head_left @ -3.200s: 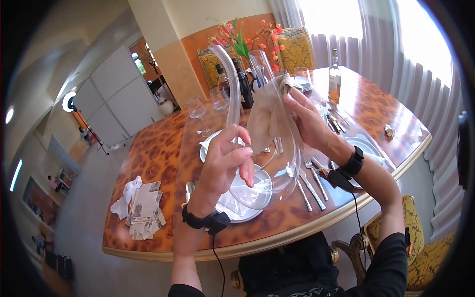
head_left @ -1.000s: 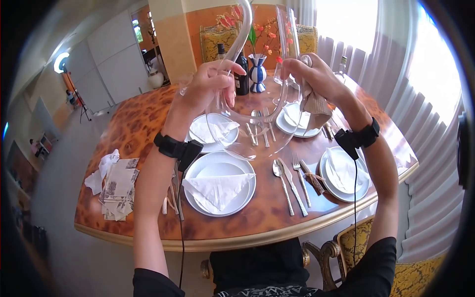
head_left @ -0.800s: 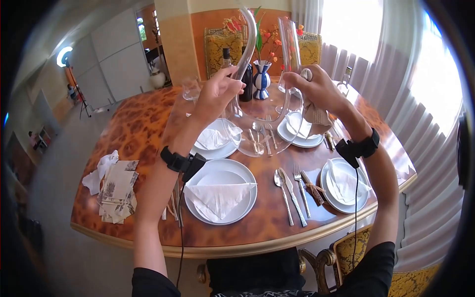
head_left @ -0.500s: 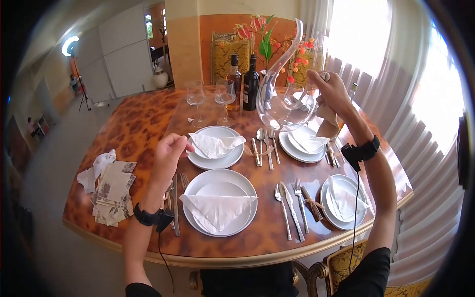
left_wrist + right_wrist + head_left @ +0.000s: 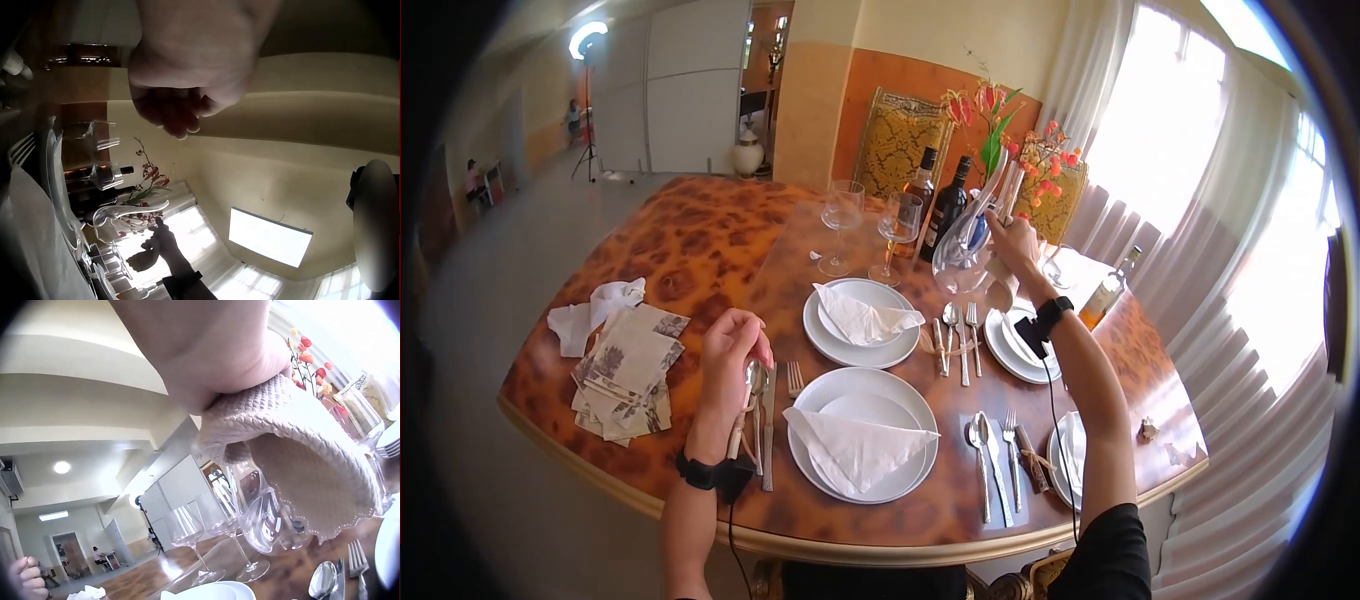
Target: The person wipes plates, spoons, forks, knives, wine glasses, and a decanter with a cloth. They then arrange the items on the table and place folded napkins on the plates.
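My right hand (image 5: 1017, 245) grips the neck of a clear, curved glass decanter (image 5: 960, 268), far over the table beside the bottles. A beige waffle-weave cloth (image 5: 300, 431) hangs from the same hand, and in the right wrist view it covers part of the decanter's glass (image 5: 259, 515). My left hand (image 5: 733, 350) hovers at the near left with fingers loosely curled and nothing in them. Below it lie a spoon and knife (image 5: 768, 430), beside a white plate (image 5: 915, 470) with a folded napkin (image 5: 860, 445).
Two stemmed glasses (image 5: 840, 215) and a dark wine bottle (image 5: 946, 210) stand left of the decanter. Behind are red flowers (image 5: 1040, 165). A liquor bottle (image 5: 1110, 290) is on the right, printed paper napkins (image 5: 630, 360) on the left. More plates and cutlery (image 5: 995, 465) line the table.
Both hands held the decanter up in front of me earlier. The left hand has let go and dropped back left; the right has carried decanter and cloth forward and lower, toward the bottles.
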